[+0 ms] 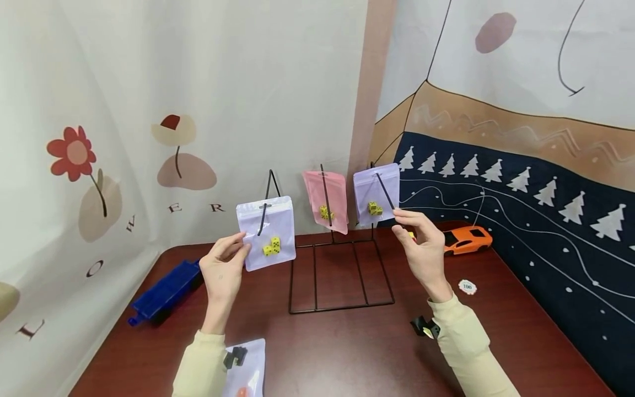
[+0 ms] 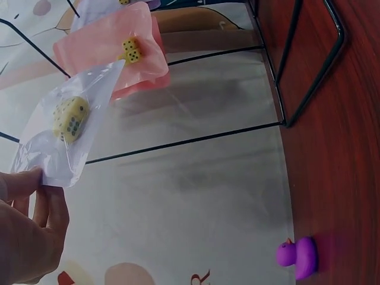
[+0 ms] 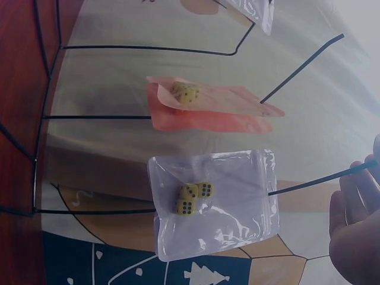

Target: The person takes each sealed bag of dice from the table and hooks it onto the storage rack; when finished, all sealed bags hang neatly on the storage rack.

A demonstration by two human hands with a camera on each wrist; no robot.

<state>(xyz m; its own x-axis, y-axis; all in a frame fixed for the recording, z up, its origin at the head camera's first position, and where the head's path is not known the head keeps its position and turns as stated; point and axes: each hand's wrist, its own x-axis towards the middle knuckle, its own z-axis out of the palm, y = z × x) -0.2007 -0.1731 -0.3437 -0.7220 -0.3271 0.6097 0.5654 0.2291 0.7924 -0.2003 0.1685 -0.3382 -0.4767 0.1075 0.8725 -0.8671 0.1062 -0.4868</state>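
My left hand (image 1: 223,267) pinches the lower left edge of a lavender zip bag (image 1: 265,223) with yellow dice (image 1: 272,247) in it. This bag hangs on the left prong of a black wire rack (image 1: 342,306). On the middle prong is a pink bag (image 1: 337,193), also with yellow dice. A second lavender bag (image 1: 364,187) with dice hangs on the right prong (image 3: 314,181). My right hand (image 1: 421,248) holds that prong's front end with its fingertips, apart from the bag.
A blue elongated toy (image 1: 166,289) lies at the left, and a purple duck (image 2: 306,258) shows in the left wrist view. Another lavender bag (image 1: 255,358) lies at the table's front. An orange toy car (image 1: 468,240) and a "100" chip (image 1: 467,286) are at the right.
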